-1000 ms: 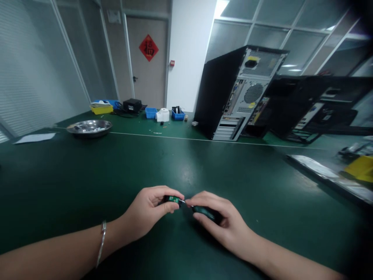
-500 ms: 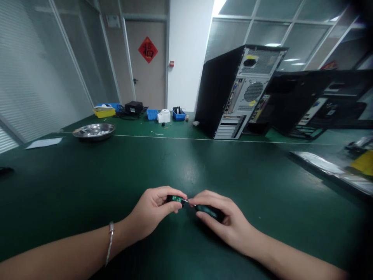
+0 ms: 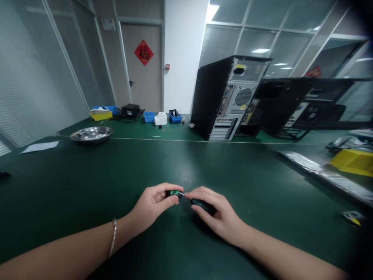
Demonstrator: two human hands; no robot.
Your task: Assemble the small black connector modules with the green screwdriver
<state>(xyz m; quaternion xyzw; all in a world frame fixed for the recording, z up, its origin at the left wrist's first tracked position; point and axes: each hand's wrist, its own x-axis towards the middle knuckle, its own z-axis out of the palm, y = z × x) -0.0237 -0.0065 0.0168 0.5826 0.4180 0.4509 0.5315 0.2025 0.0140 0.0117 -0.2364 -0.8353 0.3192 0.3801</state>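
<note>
Shifted since the earlier frame: your view is turning to the right, and a small black-and-yellow item (image 3: 353, 218) is now showing near the right edge.

Left to right, on the green table (image 3: 140, 163):
- One dark object (image 3: 4, 175), cut off by the left edge.
- One white sheet (image 3: 40, 146), lying flat.
- One metal bowl (image 3: 92, 136), holding small pieces too blurred to name.
- One yellow tray (image 3: 100, 116); just beside it, a black box (image 3: 130, 110) with cables.
- Your left hand (image 3: 151, 204), thumb and fingers pinching a small green circuit board (image 3: 174, 193) in front of you; your fingers are covering part of it.
- One blue tray (image 3: 149, 117), a white plastic piece (image 3: 161, 119) and a second blue tray (image 3: 175, 118), all standing well beyond your hands.
- Your right hand (image 3: 217, 210), fingers wrapping a dark-handled tool (image 3: 204, 206). Its thin metal shaft is pointing at the board; you cannot tell whether it is touching.
- One computer tower (image 3: 214, 99), standing tall and partly blocking a black case (image 3: 281, 105) beside it.
- One long flat silvery item (image 3: 305, 161), and a yellow bin (image 3: 354, 161) beyond it.
</note>
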